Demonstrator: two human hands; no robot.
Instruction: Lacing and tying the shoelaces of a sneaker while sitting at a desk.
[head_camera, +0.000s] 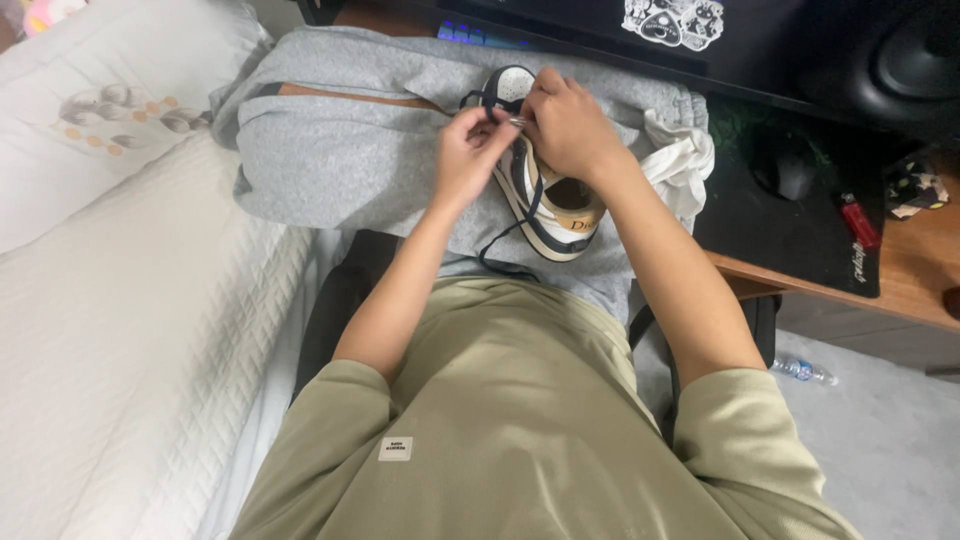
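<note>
Grey-clad lap bears 1 sneaker (545, 195); 2 hands, left (468, 160) and right (568, 125), pinch its dark lace (503, 118).

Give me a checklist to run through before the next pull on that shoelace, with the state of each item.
1. Sneaker resting on the grey-clad lap: ok.
2. Left hand pinching the dark lace near its tip: ok.
3. Right hand on the sneaker's upper, steadying it: ok.
4. Lace tip aligned with an eyelet: cannot tell, fingers hide it.
5. Loose lace free of snags: ok, it trails onto the lap below the heel.
6. Desk edge clear of the right elbow: ok.
</note>
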